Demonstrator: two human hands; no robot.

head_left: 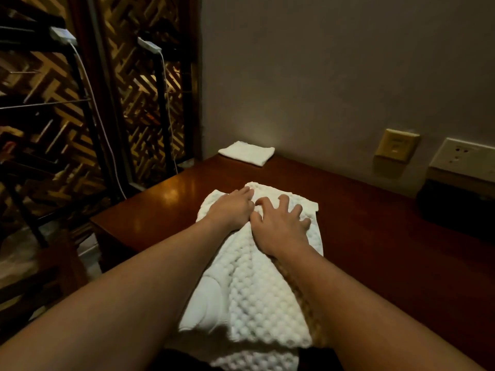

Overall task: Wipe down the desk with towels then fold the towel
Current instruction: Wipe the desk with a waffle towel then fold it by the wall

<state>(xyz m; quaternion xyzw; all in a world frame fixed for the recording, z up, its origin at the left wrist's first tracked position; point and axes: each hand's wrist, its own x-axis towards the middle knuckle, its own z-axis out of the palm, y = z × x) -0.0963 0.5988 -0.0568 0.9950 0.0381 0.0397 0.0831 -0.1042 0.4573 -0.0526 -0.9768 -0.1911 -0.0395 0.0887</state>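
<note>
**Pressing both hands onto the towel (262,303), mid-desk**

My left hand (231,210) lies palm down on the far end of the towel. Its fingers are straight and close together and grip nothing. My right hand (280,227) sits just beside it, thumb almost touching the left fingers. Its fingers (284,202) are spread wide and arched, tips pushing into the cloth; I can make out nothing pinched.

Towel: white, bobbled weave, laid lengthwise from the near edge of the desk (375,236) toward the middle. It is doubled over in layers, with a smoother panel showing on its left side. Both forearms cross above it and hide part of its right margin.

Small folded towel (246,152): white, at the far left corner of the desk, against the wall (321,76), well apart from my hands. Dark box (455,207): far right, against the wall, below the right-hand one of two wall plates (396,145).

Desk top: reddish-brown wood, glossy, light glare on the left part. Left of the desk stands a black rack (162,103) with white cables (108,141) hanging, in front of a gold lattice screen (139,84). Room dim.
</note>
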